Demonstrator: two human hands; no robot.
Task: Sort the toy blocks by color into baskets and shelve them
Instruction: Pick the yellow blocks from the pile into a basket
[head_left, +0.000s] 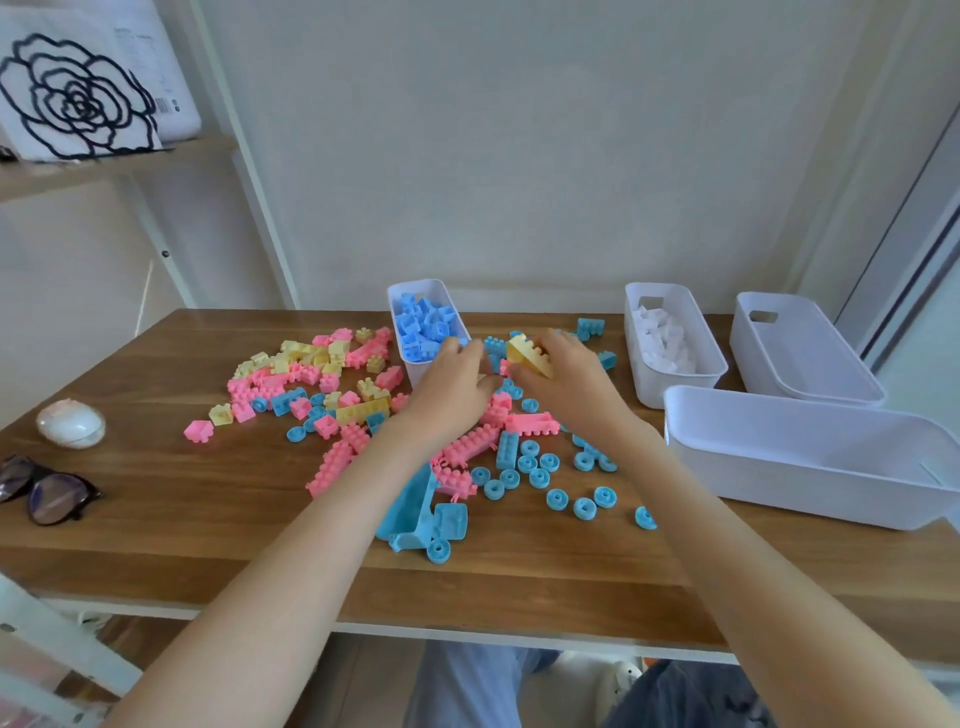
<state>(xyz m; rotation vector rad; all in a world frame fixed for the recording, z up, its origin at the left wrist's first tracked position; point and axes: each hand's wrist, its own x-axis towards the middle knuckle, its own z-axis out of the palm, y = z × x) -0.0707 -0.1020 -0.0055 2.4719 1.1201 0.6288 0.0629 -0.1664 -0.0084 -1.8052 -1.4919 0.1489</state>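
Pink, yellow and blue toy blocks (332, 384) lie scattered over the wooden table (156, 519), with several blue wheels (540, 475) near the front. A white basket (410, 364) at the back centre holds blue blocks. Another basket (636, 379) to its right holds white blocks. My left hand (452, 384) reaches to the blue basket's front rim with fingers curled; what it holds is hidden. My right hand (566, 374) grips a yellow block (527, 353) just right of the blue basket.
Two white baskets with nothing in them stand at the right, one at the back (805, 374), a larger one in front (810, 483). Glasses (47, 491) and a small round white object (70, 423) lie at the table's left. A shelf (104, 166) hangs at upper left.
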